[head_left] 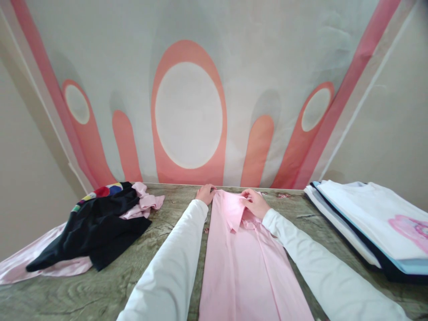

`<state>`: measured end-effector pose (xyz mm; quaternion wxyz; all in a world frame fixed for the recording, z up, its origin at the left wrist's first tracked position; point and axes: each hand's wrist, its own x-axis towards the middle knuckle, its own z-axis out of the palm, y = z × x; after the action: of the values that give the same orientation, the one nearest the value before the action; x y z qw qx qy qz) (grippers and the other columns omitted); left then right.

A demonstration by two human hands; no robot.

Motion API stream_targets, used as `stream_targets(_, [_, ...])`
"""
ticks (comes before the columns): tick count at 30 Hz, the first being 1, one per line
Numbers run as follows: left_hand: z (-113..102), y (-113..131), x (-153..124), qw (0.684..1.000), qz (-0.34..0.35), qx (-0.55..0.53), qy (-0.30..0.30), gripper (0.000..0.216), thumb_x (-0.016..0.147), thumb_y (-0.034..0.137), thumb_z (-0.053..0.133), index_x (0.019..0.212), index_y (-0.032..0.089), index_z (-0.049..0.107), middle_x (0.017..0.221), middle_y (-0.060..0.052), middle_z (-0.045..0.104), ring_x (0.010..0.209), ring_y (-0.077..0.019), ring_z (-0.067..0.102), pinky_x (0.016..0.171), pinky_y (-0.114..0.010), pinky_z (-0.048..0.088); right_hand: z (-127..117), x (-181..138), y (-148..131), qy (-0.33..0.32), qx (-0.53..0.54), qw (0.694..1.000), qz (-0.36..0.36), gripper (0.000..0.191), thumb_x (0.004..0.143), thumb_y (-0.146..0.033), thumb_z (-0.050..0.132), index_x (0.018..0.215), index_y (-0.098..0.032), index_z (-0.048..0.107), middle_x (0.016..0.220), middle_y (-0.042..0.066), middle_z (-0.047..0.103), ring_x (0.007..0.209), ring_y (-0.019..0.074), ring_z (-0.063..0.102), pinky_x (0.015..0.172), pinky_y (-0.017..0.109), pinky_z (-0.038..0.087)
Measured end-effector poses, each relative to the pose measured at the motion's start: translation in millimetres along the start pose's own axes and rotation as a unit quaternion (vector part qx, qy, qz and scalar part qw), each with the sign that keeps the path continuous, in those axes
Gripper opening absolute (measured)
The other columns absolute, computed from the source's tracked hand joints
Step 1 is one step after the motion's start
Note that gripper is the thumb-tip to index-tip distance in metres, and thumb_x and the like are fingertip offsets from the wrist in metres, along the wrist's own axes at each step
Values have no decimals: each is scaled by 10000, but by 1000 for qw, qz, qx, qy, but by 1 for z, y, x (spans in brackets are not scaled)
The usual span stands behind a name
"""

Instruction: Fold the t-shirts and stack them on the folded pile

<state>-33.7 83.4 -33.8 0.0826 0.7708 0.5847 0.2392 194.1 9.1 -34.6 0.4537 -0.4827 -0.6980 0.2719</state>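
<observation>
Cloth lay lengthwise down the middle of the grey-brown, wood-grained tabletop (133,267): a long, narrow, pale-pink collared garment (240,267), its collar end close to the table's far edge and its lower part running out of view at the bottom. The right hand (256,203) gripped the right side of the pointed pink fabric collar (234,207) between thumb and fingers. The left hand (205,194) touched the garment's far left corner with bent fingers, right by that far edge; whether it pinched the cloth I could not tell.

Each forearm, in a loose white long sleeve (170,263), reached in from the near side, the left one along the garment's left edge, the right one slanting across its right edge. Leftward, a band of wood grain separated the left sleeve from a rumpled black cloth garment with a multicoloured strip (96,232), heaped over crumpled pink fabric (149,200). Rightward, a wedge of tabletop lay between the right sleeve and a flat stack of folded white, light-blue and black garments (364,214). Beyond the far edge rose a grey backdrop with coral-pink arches (187,18).
</observation>
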Motion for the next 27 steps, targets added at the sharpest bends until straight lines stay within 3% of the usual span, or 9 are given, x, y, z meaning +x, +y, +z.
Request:
stream_targets(6, [1,0,-2,1000,7,7,4,228,817,319,485,1004,223,573,1072,-33,585,1036,-196,492,892,-320,358,-4,0,1,-8,-11,999,38,138,662,-253,498,783,-187,494,700,-10,559,615,126,535,582,250,444])
stream_targets(11, [-1,2,-3,1000,13,22,5,238,805,325,500,1005,221,579,1071,-44,577,1027,-205,495,878,-319,363,-4,1,9,5,-62,998,18,115,628,-216,490,734,-184,523,706,0,572,651,136,539,616,250,437])
stream_targets(20, [3,7,-3,998,9,48,25,219,793,358,522,945,211,579,1036,-56,559,1001,-208,503,862,-332,367,1,-1,27,1,-126,992,4,117,622,-225,519,731,-186,535,622,-34,543,555,113,488,545,225,380])
stream_targets(27, [-11,13,1,996,18,59,68,186,828,274,458,954,173,550,1018,-77,539,939,-177,521,835,-290,389,1,-5,20,-26,-167,985,19,92,641,-227,519,710,-181,559,596,-23,559,537,108,491,536,220,363])
